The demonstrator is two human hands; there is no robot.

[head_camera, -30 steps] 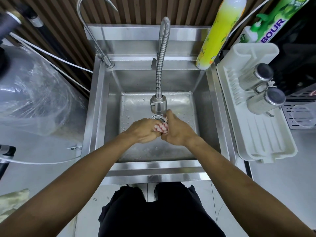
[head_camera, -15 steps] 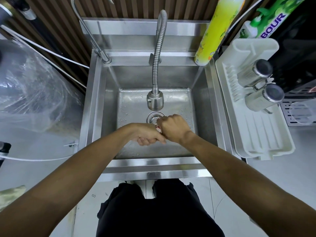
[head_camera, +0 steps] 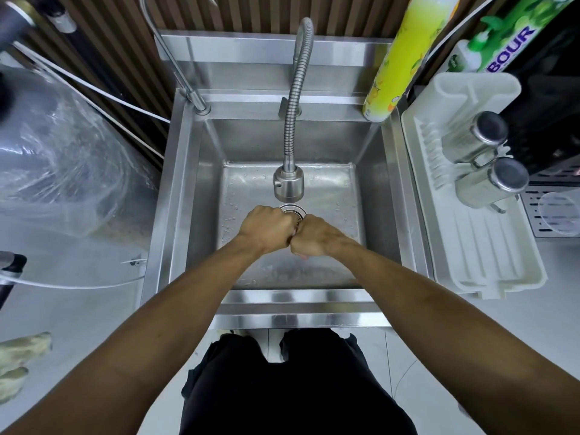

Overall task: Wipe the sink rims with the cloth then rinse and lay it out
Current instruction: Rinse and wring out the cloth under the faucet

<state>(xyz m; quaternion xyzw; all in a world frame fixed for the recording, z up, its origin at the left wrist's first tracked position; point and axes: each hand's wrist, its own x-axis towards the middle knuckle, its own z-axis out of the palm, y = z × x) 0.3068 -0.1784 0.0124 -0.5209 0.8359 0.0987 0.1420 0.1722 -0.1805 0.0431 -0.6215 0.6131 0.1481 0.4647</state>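
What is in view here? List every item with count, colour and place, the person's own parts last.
sink: one, steel, centre
flexible tap: one, steel, hangs over the basin
thin tap: one, steel, back left corner of the sink
drain: one, steel, basin floor, partly hidden by the hands
spray can: one, yellow-green, back right corner of the sink
drying rack: one, white, right of the sink
steel cups: two, silver, lying in the rack
green-labelled bottle: one, behind the rack
plastic bag: one, clear, left of the sink
cloth: hardly visible, apparently squeezed inside the fists
left hand: fist, above the drain
right hand: fist, touching the left
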